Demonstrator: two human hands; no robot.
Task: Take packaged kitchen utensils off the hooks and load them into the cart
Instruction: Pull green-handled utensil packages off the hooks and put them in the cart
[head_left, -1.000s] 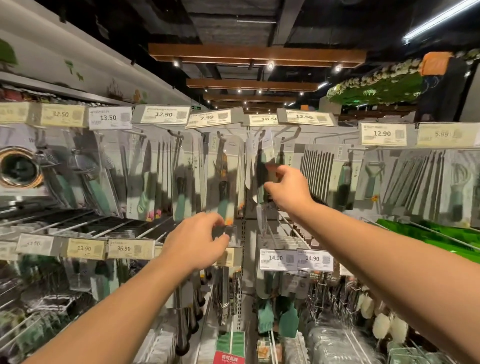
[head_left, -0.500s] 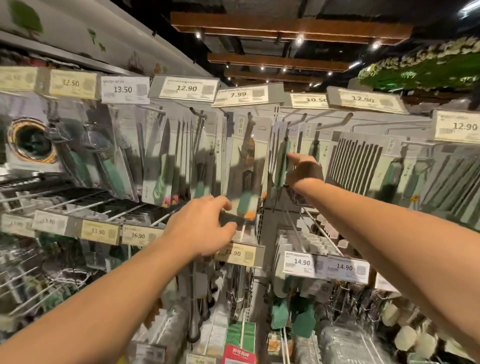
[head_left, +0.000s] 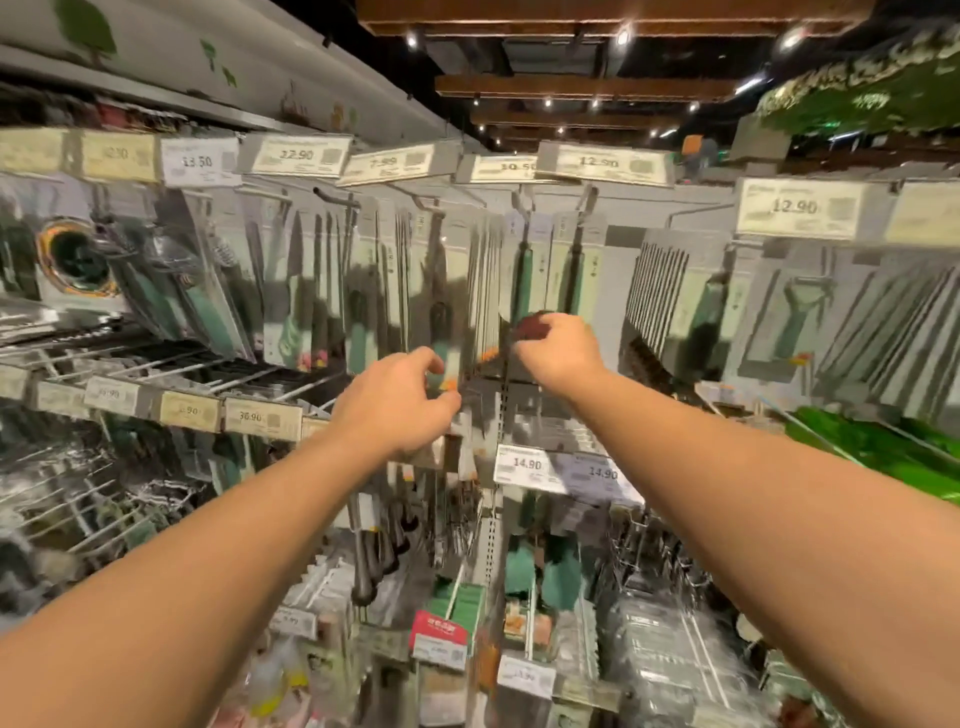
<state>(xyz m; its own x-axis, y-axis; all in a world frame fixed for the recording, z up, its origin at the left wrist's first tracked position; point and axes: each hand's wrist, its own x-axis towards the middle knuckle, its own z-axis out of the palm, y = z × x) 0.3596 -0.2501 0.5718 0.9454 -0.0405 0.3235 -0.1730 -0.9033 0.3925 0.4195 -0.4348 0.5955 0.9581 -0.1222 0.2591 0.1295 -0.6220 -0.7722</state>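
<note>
while both arms reach up toward the pegboard display (head_left: 613, 270), the step in hand is judged to be freeing hanging utensil packs from their hooks; the cart is not in view, so loading is not yet possible to assess. the upper row of packaged utensils (head_left: 395, 291) hangs in tight ranks under a line of price tags (head_left: 298, 155), with further stock on wire shelves and hooks below. the left hand (head_left: 397, 405) is at the bottom edge of a pack holding a dark tool with a green handle (head_left: 441, 332); its fingers are curled around that lower edge, though motion blur leaves the firmness of the hold unclear. the right hand (head_left: 558, 351) is curled at the foot of a neighbouring green-handled pack (head_left: 522, 270), apparently pinching it; the exact contact cannot be told. for a clean removal, each pack should be lifted slightly to take its weight off the hook (head_left: 524, 205), then drawn straight outward along the hook's axis so the hang hole clears the upturned tip. pulling downward risks tearing the card. adjacent packs sit just beside the chosen ones, so they may slide forward together; one pack per hand should be separated before withdrawal.
</note>
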